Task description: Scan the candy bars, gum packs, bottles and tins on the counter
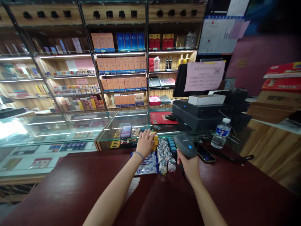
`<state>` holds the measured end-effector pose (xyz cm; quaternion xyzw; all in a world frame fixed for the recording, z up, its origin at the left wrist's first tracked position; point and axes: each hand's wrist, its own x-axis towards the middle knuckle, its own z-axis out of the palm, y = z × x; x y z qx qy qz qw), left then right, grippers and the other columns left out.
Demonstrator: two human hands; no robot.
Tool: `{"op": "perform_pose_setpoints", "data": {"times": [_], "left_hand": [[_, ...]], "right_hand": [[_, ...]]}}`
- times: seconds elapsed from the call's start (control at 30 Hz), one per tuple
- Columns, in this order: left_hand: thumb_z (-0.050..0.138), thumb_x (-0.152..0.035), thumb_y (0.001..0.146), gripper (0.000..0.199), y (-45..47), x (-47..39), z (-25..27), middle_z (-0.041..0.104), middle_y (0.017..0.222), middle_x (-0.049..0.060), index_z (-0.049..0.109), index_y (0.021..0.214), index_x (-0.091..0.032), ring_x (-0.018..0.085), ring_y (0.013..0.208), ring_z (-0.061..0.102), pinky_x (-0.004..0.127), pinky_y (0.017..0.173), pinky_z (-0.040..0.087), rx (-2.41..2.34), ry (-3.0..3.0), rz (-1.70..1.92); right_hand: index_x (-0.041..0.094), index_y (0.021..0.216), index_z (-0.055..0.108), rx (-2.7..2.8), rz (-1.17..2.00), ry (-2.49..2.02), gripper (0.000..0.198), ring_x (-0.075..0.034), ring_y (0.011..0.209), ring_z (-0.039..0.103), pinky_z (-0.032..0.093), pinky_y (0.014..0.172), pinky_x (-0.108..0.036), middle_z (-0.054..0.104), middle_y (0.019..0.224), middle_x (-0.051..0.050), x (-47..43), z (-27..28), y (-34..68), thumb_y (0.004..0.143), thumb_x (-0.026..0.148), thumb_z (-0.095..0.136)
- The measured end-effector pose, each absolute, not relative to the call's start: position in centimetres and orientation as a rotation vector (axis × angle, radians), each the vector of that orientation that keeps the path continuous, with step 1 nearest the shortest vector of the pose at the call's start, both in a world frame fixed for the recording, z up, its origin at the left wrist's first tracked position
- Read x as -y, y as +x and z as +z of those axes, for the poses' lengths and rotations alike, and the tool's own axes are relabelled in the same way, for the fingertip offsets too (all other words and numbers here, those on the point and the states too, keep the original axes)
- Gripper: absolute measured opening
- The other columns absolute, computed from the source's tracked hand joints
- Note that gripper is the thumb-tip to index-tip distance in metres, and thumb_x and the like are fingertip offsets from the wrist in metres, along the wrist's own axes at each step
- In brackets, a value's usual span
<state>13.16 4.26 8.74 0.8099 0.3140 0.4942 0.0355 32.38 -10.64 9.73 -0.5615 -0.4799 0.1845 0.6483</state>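
My right hand (190,164) is wrapped round the handle of a dark barcode scanner (185,145), whose blue light is lit. My left hand (145,144), with a band at the wrist, reaches forward with its fingers stretched out beside yellow packs (155,139). Whether its fingertips touch them I cannot tell. Under that wrist lie blue and white packets (147,164) in a stack of rows. Between my hands stand several small clear jars (163,166) with pale lids, and behind them a row of teal and dark small items (172,146).
On the right are a phone (206,153), a water bottle (221,133) and the till with its monitor (181,80). A red mat (162,118) with a mouse (170,117) lies on the glass showcase (131,116). The dark red counter (58,191) spreads in front; stocked shelves stand behind.
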Motion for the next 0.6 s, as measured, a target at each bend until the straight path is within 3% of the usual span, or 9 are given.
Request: {"op": "perform_pose_setpoints", "data": {"times": [0.17, 0.33, 0.5, 0.6], "left_hand": [[0.060, -0.024, 0.091, 0.028, 13.7, -4.6, 7.9, 0.068, 0.123, 0.013, 0.068, 0.118, -0.031, 0.030, 0.126, 0.058, 0.051, 0.117, 0.031, -0.979, 2.379, 1.427], [0.067, -0.017, 0.085, 0.020, 13.1, -3.5, 9.6, 0.073, 0.108, 0.010, 0.071, 0.101, -0.029, 0.028, 0.114, 0.065, 0.048, 0.116, 0.034, -0.882, 2.246, 1.474], [0.059, -0.023, 0.092, 0.023, 9.5, -1.6, 9.7, 0.073, 0.114, 0.010, 0.070, 0.112, -0.028, 0.028, 0.113, 0.066, 0.047, 0.109, 0.042, -0.925, 2.229, 1.609], [0.058, -0.031, 0.094, 0.023, 6.0, -0.4, 7.9, 0.073, 0.109, 0.010, 0.066, 0.114, -0.024, 0.026, 0.104, 0.068, 0.042, 0.096, 0.051, -1.147, 1.962, 1.733]], "right_hand": [[0.024, 0.054, 0.054, 1.081, 0.450, -1.266, 0.040, -0.017, 0.044, 0.054, 0.047, 0.052, -0.030, 0.057, 0.045, 0.001, 10.4, 9.4, 32.3, 0.084, 0.046, 0.070], [0.023, 0.054, 0.054, 1.059, 0.411, -1.255, 0.041, -0.016, 0.044, 0.053, 0.045, 0.053, -0.030, 0.056, 0.045, 0.000, 10.6, 9.6, 31.9, 0.080, 0.049, 0.072], [0.023, 0.051, 0.053, 1.074, 0.402, -1.242, 0.044, -0.016, 0.044, 0.054, 0.046, 0.051, -0.030, 0.056, 0.044, 0.000, 11.0, 9.9, 31.3, 0.082, 0.048, 0.070], [0.023, 0.052, 0.056, 1.086, 0.400, -1.197, 0.041, -0.016, 0.042, 0.054, 0.047, 0.049, -0.029, 0.057, 0.045, 0.000, 11.2, 9.9, 30.6, 0.082, 0.046, 0.072]]}}
